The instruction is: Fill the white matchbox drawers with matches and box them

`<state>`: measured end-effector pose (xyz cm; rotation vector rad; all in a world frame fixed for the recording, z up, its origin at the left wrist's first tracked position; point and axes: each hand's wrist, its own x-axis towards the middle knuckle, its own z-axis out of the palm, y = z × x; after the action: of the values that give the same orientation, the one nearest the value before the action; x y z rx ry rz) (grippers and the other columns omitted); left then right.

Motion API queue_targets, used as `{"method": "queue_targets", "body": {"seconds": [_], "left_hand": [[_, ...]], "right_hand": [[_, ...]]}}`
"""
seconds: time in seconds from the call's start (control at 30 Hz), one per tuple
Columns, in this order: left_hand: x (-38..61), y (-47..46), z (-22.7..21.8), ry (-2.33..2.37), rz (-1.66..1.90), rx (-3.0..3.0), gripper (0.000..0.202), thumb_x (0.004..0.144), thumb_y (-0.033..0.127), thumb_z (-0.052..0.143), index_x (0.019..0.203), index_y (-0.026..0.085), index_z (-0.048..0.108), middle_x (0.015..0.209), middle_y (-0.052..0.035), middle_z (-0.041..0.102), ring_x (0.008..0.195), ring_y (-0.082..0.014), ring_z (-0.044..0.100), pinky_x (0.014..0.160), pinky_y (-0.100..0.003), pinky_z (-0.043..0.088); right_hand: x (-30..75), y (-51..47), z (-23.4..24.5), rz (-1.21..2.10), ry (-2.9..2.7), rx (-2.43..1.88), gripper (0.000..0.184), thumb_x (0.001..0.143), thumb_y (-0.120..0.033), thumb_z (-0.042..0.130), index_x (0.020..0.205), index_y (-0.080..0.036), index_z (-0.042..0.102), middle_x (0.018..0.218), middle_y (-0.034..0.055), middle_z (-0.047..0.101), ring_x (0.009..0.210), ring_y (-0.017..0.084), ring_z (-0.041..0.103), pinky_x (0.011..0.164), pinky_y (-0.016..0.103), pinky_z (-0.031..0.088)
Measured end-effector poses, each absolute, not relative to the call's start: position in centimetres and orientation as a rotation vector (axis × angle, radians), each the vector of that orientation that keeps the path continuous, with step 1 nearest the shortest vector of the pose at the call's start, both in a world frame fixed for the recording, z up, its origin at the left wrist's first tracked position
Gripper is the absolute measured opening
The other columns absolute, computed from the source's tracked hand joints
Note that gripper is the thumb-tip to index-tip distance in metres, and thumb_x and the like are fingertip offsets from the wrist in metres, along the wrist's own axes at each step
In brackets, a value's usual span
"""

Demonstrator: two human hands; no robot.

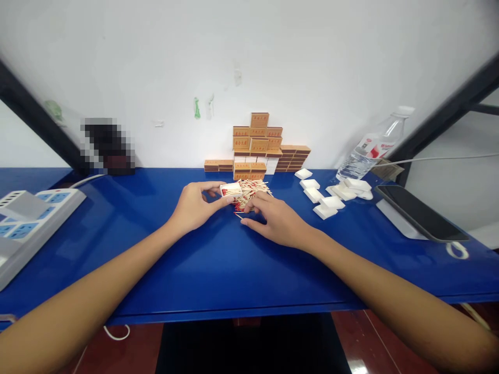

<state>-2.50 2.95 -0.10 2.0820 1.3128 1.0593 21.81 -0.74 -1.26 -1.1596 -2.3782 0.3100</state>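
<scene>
Held between the thumb and fingers of my left hand (192, 208) is a small white matchbox tray (233, 187), with several red-tipped matches lying in it. Right beside the tray, a loose pile of matches (253, 188) is spread on the blue table. My right hand (278, 218) rests at the near edge of this pile, fingers curled over it, thumb apart from the index finger. A single match (238, 215) lies by the right thumb's tip. The curled fingers partly hide the matches underneath.
Brown matchboxes (258, 132) are stacked against the wall behind the pile. White empty trays (325, 206) lie to the right, near a tilted water bottle (368, 148) and a propped phone (421, 213). A power strip (42, 223) sits at the left.
</scene>
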Motion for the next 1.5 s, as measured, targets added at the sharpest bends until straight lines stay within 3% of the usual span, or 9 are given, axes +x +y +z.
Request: {"method": "queue_targets", "body": {"seconds": [0.3, 0.5, 0.63, 0.93, 1.1, 1.5], "left_hand": [[-2.1, 2.5, -0.2, 1.273, 1.023, 2.123, 0.044, 0.083, 0.046, 0.082, 0.12, 0.021, 0.08, 0.089, -0.0042, 0.08, 0.072, -0.0173, 0.064, 0.065, -0.029, 0.049], [-2.1, 2.6, -0.2, 1.27, 0.999, 2.173, 0.04, 0.085, 0.046, 0.08, 0.118, 0.023, 0.081, 0.087, -0.0031, 0.08, 0.072, -0.0175, 0.065, 0.064, -0.028, 0.048], [-2.0, 2.5, -0.2, 1.272, 1.013, 2.133, 0.043, 0.083, 0.046, 0.082, 0.119, 0.022, 0.08, 0.089, -0.0042, 0.08, 0.071, -0.0176, 0.065, 0.064, -0.029, 0.048], [-2.0, 2.5, -0.4, 1.268, 0.962, 2.175, 0.041, 0.085, 0.045, 0.081, 0.121, 0.025, 0.08, 0.091, -0.0034, 0.081, 0.073, -0.0178, 0.063, 0.066, -0.03, 0.047], [-1.5, 1.7, -0.6, 1.245, 0.928, 2.213, 0.043, 0.082, 0.046, 0.084, 0.12, 0.026, 0.081, 0.091, -0.0042, 0.08, 0.071, -0.0181, 0.061, 0.068, -0.03, 0.048], [-0.9, 0.3, -0.3, 1.1, 0.882, 2.285, 0.034, 0.085, 0.042, 0.084, 0.116, 0.03, 0.082, 0.085, -0.0014, 0.071, 0.071, -0.0167, 0.055, 0.07, -0.03, 0.046]], "right_hand": [[21.9, 0.0, -1.8, 0.351, -2.407, -1.159, 0.004, 0.098, -0.022, 0.064, 0.094, -0.02, 0.065, 0.102, 0.0054, 0.061, 0.083, 0.017, 0.059, 0.075, 0.03, 0.044], [21.9, 0.1, -2.0, 0.342, -2.384, -1.178, 0.013, 0.098, -0.031, 0.068, 0.103, -0.02, 0.063, 0.103, 0.0062, 0.062, 0.086, 0.019, 0.06, 0.076, 0.032, 0.045], [21.7, 0.0, -1.9, 0.367, -2.424, -1.213, 0.008, 0.101, -0.027, 0.063, 0.096, -0.021, 0.062, 0.1, 0.0055, 0.062, 0.085, 0.019, 0.058, 0.076, 0.032, 0.044], [23.8, 0.2, -0.1, 0.391, -2.387, -1.139, 0.009, 0.106, -0.026, 0.053, 0.099, -0.022, 0.057, 0.104, 0.0064, 0.06, 0.086, 0.02, 0.057, 0.077, 0.033, 0.043], [23.9, 0.0, 0.9, 0.269, -2.179, -1.104, 0.009, 0.105, -0.029, 0.055, 0.1, -0.023, 0.058, 0.097, 0.0042, 0.057, 0.077, 0.018, 0.053, 0.069, 0.031, 0.041], [22.7, -0.9, 0.5, 0.279, -2.301, -1.073, 0.007, 0.102, -0.027, 0.06, 0.101, -0.021, 0.064, 0.099, 0.0045, 0.057, 0.081, 0.018, 0.056, 0.073, 0.032, 0.043]]}}
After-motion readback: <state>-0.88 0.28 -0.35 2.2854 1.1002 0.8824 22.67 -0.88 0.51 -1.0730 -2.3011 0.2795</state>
